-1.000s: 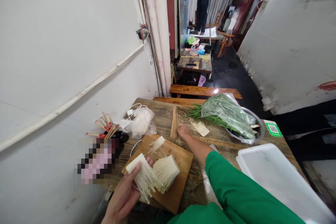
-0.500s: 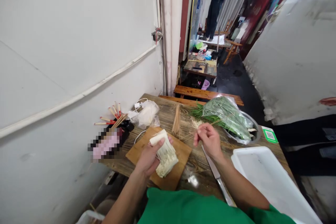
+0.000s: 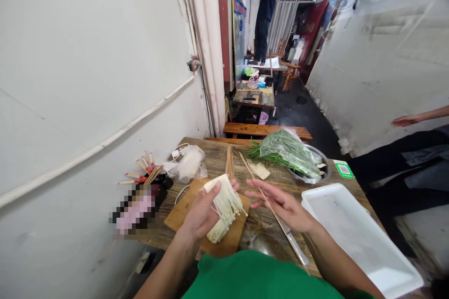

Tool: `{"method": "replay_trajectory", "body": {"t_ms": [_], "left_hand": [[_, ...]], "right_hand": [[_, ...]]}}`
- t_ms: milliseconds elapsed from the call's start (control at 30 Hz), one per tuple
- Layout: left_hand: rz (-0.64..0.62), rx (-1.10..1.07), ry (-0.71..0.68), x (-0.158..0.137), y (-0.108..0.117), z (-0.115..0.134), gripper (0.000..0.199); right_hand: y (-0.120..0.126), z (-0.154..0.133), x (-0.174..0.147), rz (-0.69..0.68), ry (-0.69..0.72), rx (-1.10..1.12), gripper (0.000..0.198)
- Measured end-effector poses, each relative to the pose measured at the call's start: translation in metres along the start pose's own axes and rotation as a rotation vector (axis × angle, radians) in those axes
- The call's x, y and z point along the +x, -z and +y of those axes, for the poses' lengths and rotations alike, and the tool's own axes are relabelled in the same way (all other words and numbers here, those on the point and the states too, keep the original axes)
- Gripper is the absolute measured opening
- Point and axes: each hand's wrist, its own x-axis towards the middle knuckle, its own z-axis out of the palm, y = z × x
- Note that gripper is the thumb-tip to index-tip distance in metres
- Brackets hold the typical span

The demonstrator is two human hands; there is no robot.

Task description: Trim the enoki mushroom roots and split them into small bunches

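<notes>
My left hand [image 3: 203, 210] is closed around a bunch of pale enoki mushrooms [image 3: 226, 201], with the thumb on top and the stems fanning toward the right. This bunch is over a wooden cutting board [image 3: 178, 210]. To its right, my right hand [image 3: 278, 203] has its fingers fairly straight, with a long bamboo skewer [image 3: 250, 169] held loosely across them at a slant. Beneath that hand lies a knife [image 3: 296, 246], its blade partly hidden. A small cut piece of enoki [image 3: 259, 170] rests beyond the fingertips. Several loose skewers [image 3: 229, 161] lie behind the board.
Bagged green vegetables [image 3: 286, 152] sit in a metal bowl [image 3: 326, 168] at the back right. A white tray [image 3: 351, 224] occupies the right side. A plastic bag [image 3: 189, 161] and red-tipped sticks [image 3: 147, 168] are left. Another person's hand [image 3: 405, 120] shows at right; someone stands farther back.
The skewer in my right hand has swung to point away from me, and the fingers have straightened. The left hand still holds the enoki. The view has tilted up and turned right.
</notes>
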Motion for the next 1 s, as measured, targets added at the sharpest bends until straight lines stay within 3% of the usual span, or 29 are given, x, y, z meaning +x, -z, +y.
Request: {"method": "replay_trajectory", "body": {"t_ms": [100,200,333,467,600,700,767,867,933,1000], "left_hand": [[-0.01,-0.013,-0.002,0.002,-0.002,0.0,0.032],[0.014,-0.004,-0.05,0.002,-0.002,0.001,0.028],[0.039,0.001,-0.081,0.0,0.003,0.004,0.025],[-0.015,-0.027,-0.089,-0.002,0.01,0.006,0.025],[-0.073,0.014,-0.083,-0.005,0.014,0.007,0.024],[-0.045,0.06,-0.095,-0.006,0.011,0.01,0.029],[-0.015,0.056,-0.108,-0.005,0.008,0.012,0.038],[-0.05,-0.068,-0.112,0.002,0.003,0.013,0.046],[-0.095,-0.178,-0.098,0.008,0.0,0.012,0.05],[-0.127,-0.253,-0.089,0.015,-0.003,0.011,0.057]], "right_hand": [[0.012,0.006,0.005,-0.033,-0.081,0.174,0.037],[0.013,0.012,0.004,0.15,-0.1,0.076,0.026],[0.004,0.008,0.0,0.256,0.037,-0.415,0.02],[0.002,-0.007,-0.005,0.189,0.318,-1.03,0.038],[0.0,-0.025,-0.011,0.08,0.33,-1.359,0.049],[-0.005,-0.032,-0.015,0.074,0.317,-1.376,0.053],[-0.01,-0.029,-0.013,0.185,0.338,-1.277,0.051],[-0.022,-0.016,-0.001,0.361,0.29,-1.14,0.032],[-0.033,-0.002,0.012,0.377,0.233,-1.138,0.019],[-0.045,0.012,0.029,0.375,0.208,-1.214,0.024]]}}
